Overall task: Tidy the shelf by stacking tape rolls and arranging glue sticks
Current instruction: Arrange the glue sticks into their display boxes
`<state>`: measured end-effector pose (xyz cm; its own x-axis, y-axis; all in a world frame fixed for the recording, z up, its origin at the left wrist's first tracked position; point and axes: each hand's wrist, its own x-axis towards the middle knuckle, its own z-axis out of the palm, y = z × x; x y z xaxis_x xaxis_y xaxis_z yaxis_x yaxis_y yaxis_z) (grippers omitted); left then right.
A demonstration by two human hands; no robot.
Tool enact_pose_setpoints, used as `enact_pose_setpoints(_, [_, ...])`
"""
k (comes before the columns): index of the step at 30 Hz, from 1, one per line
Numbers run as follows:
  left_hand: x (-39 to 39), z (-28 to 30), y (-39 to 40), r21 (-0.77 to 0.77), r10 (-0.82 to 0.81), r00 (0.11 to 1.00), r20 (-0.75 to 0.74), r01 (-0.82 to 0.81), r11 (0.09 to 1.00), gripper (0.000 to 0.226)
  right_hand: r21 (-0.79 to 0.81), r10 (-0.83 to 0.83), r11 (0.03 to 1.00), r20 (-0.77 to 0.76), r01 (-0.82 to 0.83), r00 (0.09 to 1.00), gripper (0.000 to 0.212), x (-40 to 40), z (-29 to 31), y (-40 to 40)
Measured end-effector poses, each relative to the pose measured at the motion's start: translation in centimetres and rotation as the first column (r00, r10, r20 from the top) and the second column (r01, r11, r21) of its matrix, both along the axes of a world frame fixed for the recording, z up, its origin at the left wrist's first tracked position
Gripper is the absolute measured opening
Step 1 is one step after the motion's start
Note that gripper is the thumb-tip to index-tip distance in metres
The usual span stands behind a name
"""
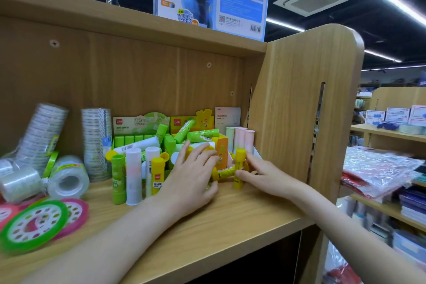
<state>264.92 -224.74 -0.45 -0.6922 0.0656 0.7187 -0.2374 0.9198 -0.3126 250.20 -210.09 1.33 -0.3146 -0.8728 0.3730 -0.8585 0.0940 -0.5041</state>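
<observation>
The right hand (265, 174) has thumb and fingers closed around an upright yellow glue stick (239, 168) standing on the wooden shelf (230, 219). The left hand (191, 175) lies spread and flat, palm down, holding nothing I can see; a second yellow stick (224, 172) lies on its side just past its fingertips. Left of those fingers stand 4 upright sticks (133, 177). Farther left are 2 tall tape stacks (96, 143) and loose tape rolls (66, 177).
</observation>
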Motion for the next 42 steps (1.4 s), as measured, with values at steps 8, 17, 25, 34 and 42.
enact_pose_setpoints(8, [0.2,0.2,-0.2,0.054,-0.060,0.998,0.024,0.059,0.997,0.060,0.103,-0.076,0.989,-0.239,0.103,0.968,0.026,0.3,-0.6,-1.4])
enact_pose_setpoints(17, [0.4,0.3,-0.3,0.201,-0.121,0.992,-0.037,0.126,0.971,0.048,0.080,-0.133,0.984,-0.259,0.159,0.957,0.043,0.9,-1.0,-0.7])
enact_pose_setpoints(25, [0.5,0.3,0.4,0.064,-0.122,0.992,-0.012,0.122,0.990,0.033,-0.005,-0.139,0.990,-0.170,0.140,0.976,0.038,1.2,-1.1,1.5])
enact_pose_setpoints(34, [4.7,1.8,0.9,-0.116,-0.194,0.981,0.026,0.196,0.974,0.028,-0.060,-0.118,0.992,-0.079,0.114,0.990,0.037,3.4,-0.7,3.3])
enact_pose_setpoints(42, [10.8,3.3,-2.7,0.249,-0.001,0.971,-0.237,0.062,0.967,0.050,0.052,0.068,0.997,-0.083,-0.064,0.994,0.065,9.1,-0.9,1.2])
